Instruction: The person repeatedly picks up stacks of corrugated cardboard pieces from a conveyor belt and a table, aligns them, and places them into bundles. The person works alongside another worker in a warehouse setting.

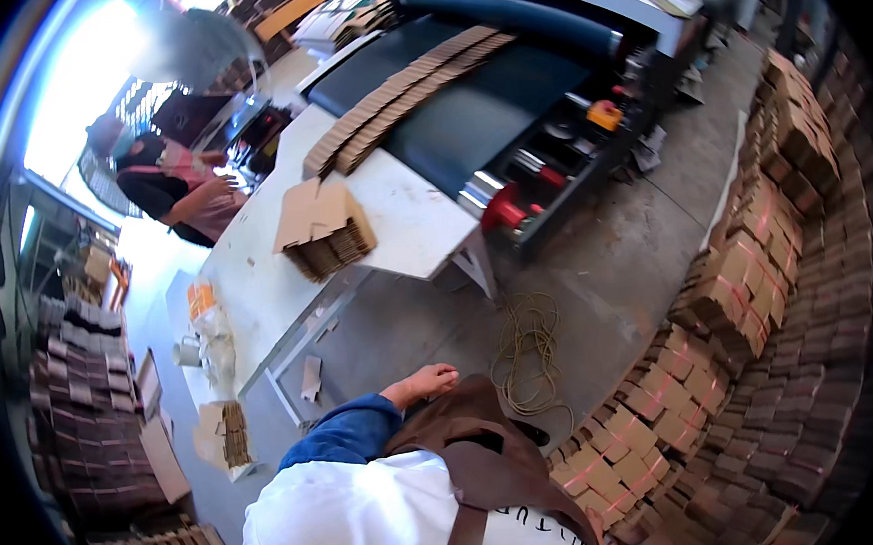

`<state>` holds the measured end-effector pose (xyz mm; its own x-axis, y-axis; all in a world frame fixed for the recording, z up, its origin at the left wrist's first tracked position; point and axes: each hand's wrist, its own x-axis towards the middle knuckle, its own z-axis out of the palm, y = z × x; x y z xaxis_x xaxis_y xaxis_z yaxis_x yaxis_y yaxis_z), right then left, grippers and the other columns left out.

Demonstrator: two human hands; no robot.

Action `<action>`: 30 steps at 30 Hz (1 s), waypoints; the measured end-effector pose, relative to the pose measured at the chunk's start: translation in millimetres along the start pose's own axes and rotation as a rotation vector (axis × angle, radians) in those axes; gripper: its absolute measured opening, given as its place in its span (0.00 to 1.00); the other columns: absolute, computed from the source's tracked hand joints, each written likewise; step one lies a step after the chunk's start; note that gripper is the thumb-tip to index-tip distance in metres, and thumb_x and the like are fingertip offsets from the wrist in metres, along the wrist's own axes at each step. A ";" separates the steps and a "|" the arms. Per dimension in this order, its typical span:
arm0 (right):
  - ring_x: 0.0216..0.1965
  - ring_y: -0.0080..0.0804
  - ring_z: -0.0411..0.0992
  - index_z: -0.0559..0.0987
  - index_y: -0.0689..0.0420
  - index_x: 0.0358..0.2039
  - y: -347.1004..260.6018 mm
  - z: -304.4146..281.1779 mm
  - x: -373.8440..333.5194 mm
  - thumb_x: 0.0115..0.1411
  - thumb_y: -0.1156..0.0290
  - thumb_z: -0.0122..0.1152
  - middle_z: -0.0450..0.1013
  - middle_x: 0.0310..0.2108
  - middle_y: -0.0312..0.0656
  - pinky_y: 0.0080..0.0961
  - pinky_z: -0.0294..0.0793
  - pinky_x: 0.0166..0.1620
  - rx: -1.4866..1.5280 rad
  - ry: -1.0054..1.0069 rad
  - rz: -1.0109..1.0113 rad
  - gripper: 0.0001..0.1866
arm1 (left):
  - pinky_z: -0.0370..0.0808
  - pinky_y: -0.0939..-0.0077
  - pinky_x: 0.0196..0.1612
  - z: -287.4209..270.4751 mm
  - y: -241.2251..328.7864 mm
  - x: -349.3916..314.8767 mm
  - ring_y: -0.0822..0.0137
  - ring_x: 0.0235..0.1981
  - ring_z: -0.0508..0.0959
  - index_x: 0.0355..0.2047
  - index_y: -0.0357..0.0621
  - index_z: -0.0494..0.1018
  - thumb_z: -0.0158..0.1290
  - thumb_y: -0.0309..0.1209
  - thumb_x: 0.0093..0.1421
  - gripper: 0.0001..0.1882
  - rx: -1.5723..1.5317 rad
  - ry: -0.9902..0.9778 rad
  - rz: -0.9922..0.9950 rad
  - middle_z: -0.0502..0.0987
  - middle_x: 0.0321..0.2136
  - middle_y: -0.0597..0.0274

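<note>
My left hand [425, 383], in a blue sleeve [341, 430], hangs in front of my brown apron [488, 459]. Its fingers are curled in loosely, and nothing shows in them. My right hand is out of view. Ahead of me a stack of folded brown cardboard pieces [322, 225] sits on the near edge of a white table [418, 219]. Beyond it, two overlapping rows of flat cardboard pieces [415, 89] run from the table onto a dark conveyor belt [477, 120].
A coiled rope [529, 352] lies on the grey floor. Bundled cardboard stacks [747, 283] line the right side. At the left table end are a mug [186, 351] and a cardboard stack [223, 433]. A co-worker [176, 183] in a pink apron stands at the far left.
</note>
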<state>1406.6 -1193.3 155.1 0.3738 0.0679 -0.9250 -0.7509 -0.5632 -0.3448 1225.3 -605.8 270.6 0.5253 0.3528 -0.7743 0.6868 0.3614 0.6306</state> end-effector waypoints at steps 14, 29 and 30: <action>0.30 0.21 0.69 0.75 0.63 0.45 -394.4 550.9 -112.9 0.64 0.59 0.56 0.72 0.29 0.35 0.19 0.69 0.34 -0.308 -0.429 -0.777 0.19 | 0.73 0.78 0.41 -415.7 131.8 -167.7 0.73 0.35 0.76 0.44 0.34 0.71 0.47 0.32 0.66 0.13 0.068 0.684 0.891 0.77 0.31 0.61; 0.56 0.48 0.66 0.70 0.59 0.53 -502.2 844.5 -82.9 0.53 0.56 0.60 0.71 0.51 0.53 0.37 0.65 0.55 -0.697 -0.815 -1.301 0.30 | 0.74 0.70 0.42 -384.0 356.5 104.5 0.62 0.37 0.78 0.47 0.38 0.70 0.52 0.37 0.62 0.18 0.310 -0.048 0.929 0.79 0.35 0.53; 0.56 0.49 0.66 0.70 0.60 0.53 -501.3 842.3 -79.5 0.53 0.58 0.61 0.71 0.50 0.53 0.37 0.65 0.54 -0.781 -0.754 -1.288 0.29 | 0.73 0.71 0.44 -387.5 356.9 120.9 0.62 0.39 0.78 0.48 0.37 0.70 0.51 0.38 0.63 0.19 0.310 -0.064 0.871 0.78 0.37 0.52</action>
<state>1294.8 -222.7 267.2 -0.0127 0.9976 -0.0682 0.3317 -0.0601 -0.9415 1339.3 -99.6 422.3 0.9397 0.3395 -0.0407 0.1350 -0.2592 0.9563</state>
